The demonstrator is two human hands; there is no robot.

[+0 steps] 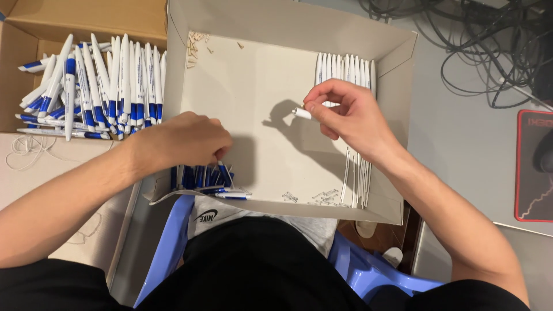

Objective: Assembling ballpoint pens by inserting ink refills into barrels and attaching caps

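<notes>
1. My right hand (345, 115) pinches a white pen barrel (302, 113) at frame centre; loose fingers could drop it.
2. My left hand (184, 141), closed over blue pen parts (201, 177) at the tray's (288, 26) lower-left lip, could spill them.

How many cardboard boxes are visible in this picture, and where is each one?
2. A white shallow box lies on the person's lap, under the left hand and the right hand. A brown box of pens stands at the upper left. Others may lie outside the frame.
</notes>
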